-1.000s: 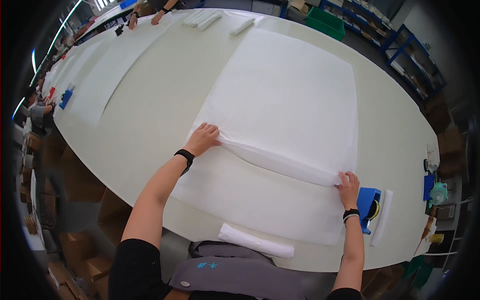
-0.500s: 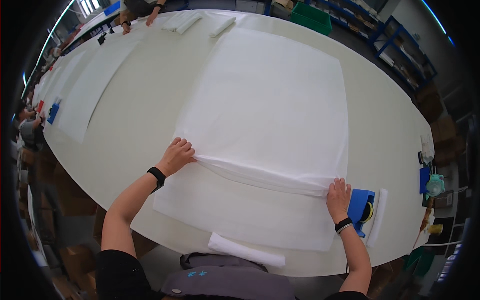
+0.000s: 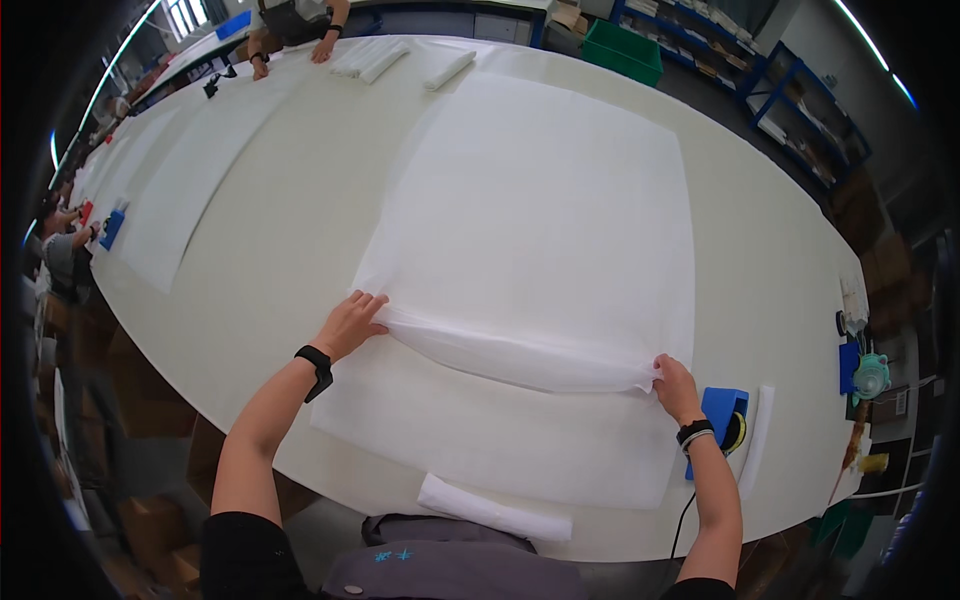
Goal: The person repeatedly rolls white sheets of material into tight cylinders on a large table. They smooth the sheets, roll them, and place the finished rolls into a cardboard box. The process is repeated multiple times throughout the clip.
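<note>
A large, thin white sheet (image 3: 545,210) lies before me, its near edge loosely folded into a soft, puffed band. Below that fold, another flat white layer (image 3: 510,440) reaches toward me. My left hand (image 3: 350,324) grips the fold's left end, fingers bent over the material and thumb tucked against it. At the opposite end, my right hand (image 3: 676,387) pinches the fold's corner between thumb and fingers. Beside my right wrist stands a blue tape dispenser (image 3: 718,412) with a dark-and-yellow roll. The undersides of both grips are hidden.
A rolled white sheet (image 3: 495,508) rests at the near table edge, another narrow roll (image 3: 757,440) right of the dispenser. Far off lie several folded white bundles (image 3: 370,60) and a co-worker's hands (image 3: 325,48). Long white sheets (image 3: 190,180) cover the left side.
My right hand has gone from fingers laid flat on the fold to pinching its corner. My left hand has shifted slightly, and the folded band looks fuller. The whole view has moved a little.
</note>
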The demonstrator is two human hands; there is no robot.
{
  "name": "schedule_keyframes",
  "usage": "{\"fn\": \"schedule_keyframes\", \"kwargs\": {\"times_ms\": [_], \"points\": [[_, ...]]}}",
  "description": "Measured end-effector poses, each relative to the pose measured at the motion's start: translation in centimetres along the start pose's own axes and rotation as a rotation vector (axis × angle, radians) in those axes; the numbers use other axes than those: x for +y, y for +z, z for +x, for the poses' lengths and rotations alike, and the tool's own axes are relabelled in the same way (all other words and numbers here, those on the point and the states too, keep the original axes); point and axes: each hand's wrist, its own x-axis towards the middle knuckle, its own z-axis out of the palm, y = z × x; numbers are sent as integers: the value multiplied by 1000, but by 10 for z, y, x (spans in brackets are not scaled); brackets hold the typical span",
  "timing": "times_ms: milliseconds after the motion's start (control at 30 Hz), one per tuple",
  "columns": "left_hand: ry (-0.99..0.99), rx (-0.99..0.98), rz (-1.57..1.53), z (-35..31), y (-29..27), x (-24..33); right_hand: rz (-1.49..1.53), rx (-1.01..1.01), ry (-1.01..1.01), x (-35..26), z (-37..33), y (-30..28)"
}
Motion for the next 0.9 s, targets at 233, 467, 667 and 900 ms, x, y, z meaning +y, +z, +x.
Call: {"fn": "schedule_keyframes", "kwargs": {"times_ms": [233, 467, 667, 900], "points": [[228, 181, 303, 43, -9, -4, -168, 90, -13, 5, 28, -9], [393, -250, 597, 15, -15, -18, -415, 55, -559, -26, -13, -21], [641, -140, 286, 10, -27, 1, 17, 114, -296, 10, -45, 9], [195, -248, 254, 60, -16, 1, 129, 285, 17, 18, -23, 33]]}}
